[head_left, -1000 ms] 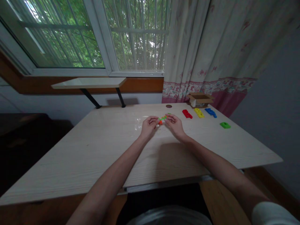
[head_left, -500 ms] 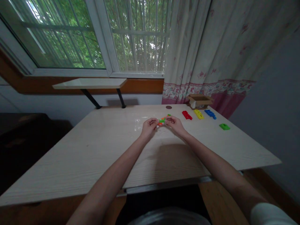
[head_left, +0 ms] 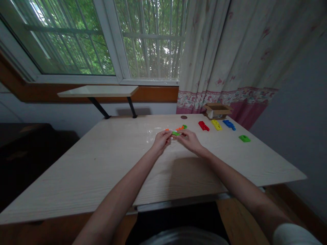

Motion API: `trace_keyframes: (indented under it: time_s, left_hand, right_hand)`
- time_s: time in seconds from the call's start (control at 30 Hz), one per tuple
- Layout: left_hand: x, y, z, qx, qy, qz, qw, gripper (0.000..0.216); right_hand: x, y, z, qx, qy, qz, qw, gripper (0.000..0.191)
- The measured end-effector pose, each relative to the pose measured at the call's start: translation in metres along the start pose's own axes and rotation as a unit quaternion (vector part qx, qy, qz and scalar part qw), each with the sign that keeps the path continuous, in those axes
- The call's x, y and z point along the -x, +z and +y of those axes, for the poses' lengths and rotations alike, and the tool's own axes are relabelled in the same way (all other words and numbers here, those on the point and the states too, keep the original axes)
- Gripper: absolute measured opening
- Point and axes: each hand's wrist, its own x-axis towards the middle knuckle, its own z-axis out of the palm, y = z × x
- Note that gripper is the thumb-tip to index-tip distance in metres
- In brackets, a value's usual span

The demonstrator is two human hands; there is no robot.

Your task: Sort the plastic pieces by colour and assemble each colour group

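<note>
Near the far middle of the table, my left hand (head_left: 162, 140) pinches one end of a small green plastic piece (head_left: 176, 133). From the other side, my right hand (head_left: 189, 139) is closed at the right end of the same piece, its fingers bent around it. Just beyond the fingers lie small orange plastic pieces (head_left: 180, 128), with another green piece (head_left: 184, 126) beside them. A bit of orange (head_left: 167, 129) shows behind my left hand. The exact shape of the held piece is partly hidden by my fingers.
Right of my hands lie a red plastic piece (head_left: 203, 126), a yellow one (head_left: 216, 125), a blue one (head_left: 229, 125) and a green one (head_left: 244, 138). An open cardboard box (head_left: 217, 110) stands at the back. A raised shelf (head_left: 99, 91) is at the back left.
My right hand has shifted slightly left and its grip has changed. The green piece between my hands has turned a little. More orange shows beyond my fingers and behind my left hand.
</note>
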Motion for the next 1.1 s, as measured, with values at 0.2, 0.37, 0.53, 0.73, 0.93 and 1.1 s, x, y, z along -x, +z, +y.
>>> trace_keyframes:
  time_s: [0.2,0.37,0.53,0.73,0.93,1.1]
  left_hand:
    - [-0.002,-0.003,-0.001,0.01,-0.003,0.023,1.0,0.033]
    - [-0.005,-0.004,-0.004,0.017,-0.004,0.023,1.0,0.03]
    - [-0.006,-0.005,-0.004,0.019,-0.01,0.034,0.999,0.026]
    - [-0.006,-0.005,-0.003,0.023,-0.017,0.04,0.999,0.026]
    - [-0.006,-0.007,-0.004,0.025,-0.019,0.032,0.999,0.028]
    - [-0.006,-0.007,-0.004,0.02,-0.014,0.031,0.999,0.026]
  right_hand:
    - [-0.005,0.007,0.004,-0.265,0.182,0.029,0.946,0.036]
    - [-0.003,0.009,-0.005,-0.458,0.258,0.021,0.851,0.035]
    - [-0.004,0.005,-0.011,-0.53,0.258,0.001,0.808,0.031]
    - [-0.004,0.0,-0.017,-0.564,0.274,-0.02,0.779,0.018]
    - [-0.004,0.001,-0.013,-0.554,0.262,0.008,0.79,0.021]
    - [-0.007,-0.006,-0.007,-0.333,0.206,-0.007,0.92,0.03]
